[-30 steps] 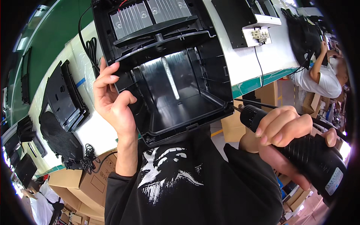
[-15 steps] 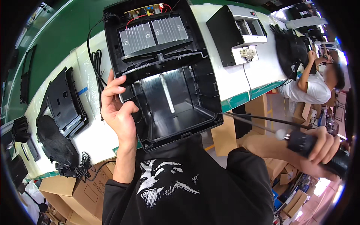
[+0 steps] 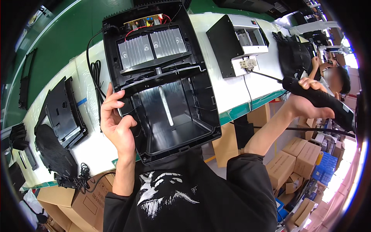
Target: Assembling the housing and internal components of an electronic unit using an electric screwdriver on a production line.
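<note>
A black plastic housing (image 3: 205,92) lies in front of me, its open cavity toward me and finned metal heat sinks (image 3: 151,47) in its far half. My left hand (image 3: 119,129) grips the housing's left wall, thumb on the near side and fingers along the edge. Off to the right, my right hand (image 3: 309,104) is wrapped round a black electric screwdriver (image 3: 305,92). The screwdriver's long thin bit (image 3: 267,76) points left, its tip at the metal front fitting (image 3: 248,64) of a white and black screw feeder (image 3: 251,49). Any screw at the tip is too small to see.
Black plastic panels (image 3: 63,116), a curved mesh cover (image 3: 56,152) and coiled cables (image 3: 95,75) lie on the left of the white table. Cardboard boxes (image 3: 83,207) stand below the near edge. At far right, another person (image 3: 335,81) works beside black parts (image 3: 291,56).
My right hand has swung up and away from me with the screwdriver, bringing its bit to the screw feeder. My left hand keeps its hold on the housing. The view has shifted slightly.
</note>
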Motion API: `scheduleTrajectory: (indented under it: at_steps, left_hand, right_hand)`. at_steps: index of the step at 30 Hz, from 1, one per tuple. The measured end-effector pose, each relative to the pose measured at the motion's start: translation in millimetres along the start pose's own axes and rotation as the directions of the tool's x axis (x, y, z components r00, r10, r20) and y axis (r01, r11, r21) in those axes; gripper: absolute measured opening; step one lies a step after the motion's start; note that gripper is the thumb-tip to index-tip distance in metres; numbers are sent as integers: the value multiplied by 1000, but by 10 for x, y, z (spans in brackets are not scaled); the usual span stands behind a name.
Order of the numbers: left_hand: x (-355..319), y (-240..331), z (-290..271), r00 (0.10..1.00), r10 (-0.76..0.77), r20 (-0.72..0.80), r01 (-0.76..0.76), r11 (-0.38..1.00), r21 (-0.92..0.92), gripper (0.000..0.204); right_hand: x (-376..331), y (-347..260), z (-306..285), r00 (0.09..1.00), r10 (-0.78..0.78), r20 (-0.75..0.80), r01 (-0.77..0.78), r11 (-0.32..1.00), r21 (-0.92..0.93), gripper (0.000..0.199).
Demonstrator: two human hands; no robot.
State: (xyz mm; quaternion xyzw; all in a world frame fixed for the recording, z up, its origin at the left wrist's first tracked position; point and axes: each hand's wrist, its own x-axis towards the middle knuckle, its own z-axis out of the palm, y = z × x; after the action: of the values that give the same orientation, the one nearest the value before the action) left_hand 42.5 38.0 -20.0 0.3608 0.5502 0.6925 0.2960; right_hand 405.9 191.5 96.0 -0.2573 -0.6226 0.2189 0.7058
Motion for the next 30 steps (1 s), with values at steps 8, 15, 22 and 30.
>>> scheduleTrajectory:
  at_steps: [8,15,22,30]
  left_hand:
    - [10,-4,3,1000,2,-11,-2,1000,3,45]
    - [20,-62,-19,999,40,2,-40,997,-71,42]
    - [7,-53,-29,999,37,4,-36,995,-95,40]
    - [7,-49,-35,1000,21,21,-19,997,-81,41]
  right_hand:
    - [653,363,348,962,266,65,-263,963,-54,58]
    - [847,681,929,945,313,99,-286,933,-218,36]
    - [703,199,799,984,177,-7,-173,952,-252,48]
    - [431,60,468,981,136,-141,-158,975,-157,73]
